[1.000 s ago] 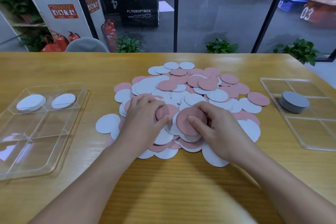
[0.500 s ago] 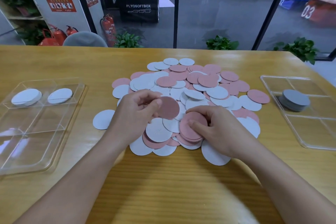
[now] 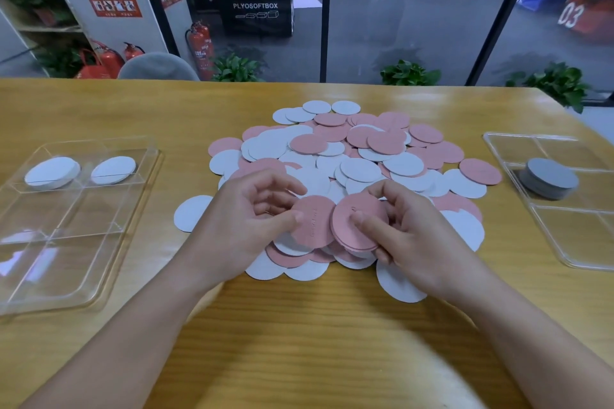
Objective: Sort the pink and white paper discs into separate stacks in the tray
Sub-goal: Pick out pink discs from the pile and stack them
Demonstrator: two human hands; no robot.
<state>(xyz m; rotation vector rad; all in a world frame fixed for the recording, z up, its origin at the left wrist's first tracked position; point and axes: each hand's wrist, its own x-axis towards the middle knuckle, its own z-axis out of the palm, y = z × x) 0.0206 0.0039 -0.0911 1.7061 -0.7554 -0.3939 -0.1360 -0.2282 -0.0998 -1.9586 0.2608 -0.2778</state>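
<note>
Sitting at the far left of the wooden surface [image 3: 315, 335] is a clear divided tray [image 3: 40, 276], and two short stacks of white discs [image 3: 52, 173] lie in its two far compartments, one stack in each; the near compartments hold nothing I can make out. Just right of the tray, a lone white disc [image 3: 191, 212] lies flat by my left wrist. My left hand [image 3: 246, 226] hovers over the near edge of the mixed pile [image 3: 349, 156], and its fingers [image 3: 282, 183] are loosely curled with the thumb pressing a single pink disc [image 3: 314, 222] against them, so that disc is pinched and tilted up off the pile. Its right edge touches or slightly overlaps a small pink stack [image 3: 360, 221] that my right hand [image 3: 418, 239] holds, thumb on the top face and fingers curled around the far and lower edges. Beneath and beyond both hands the pile of pink and white discs spreads across the middle of the surface, overlapping in no order. At the far right a second clear tray [image 3: 564, 242] holds a stack of grey discs [image 3: 550, 178] in one of its far compartments.
</note>
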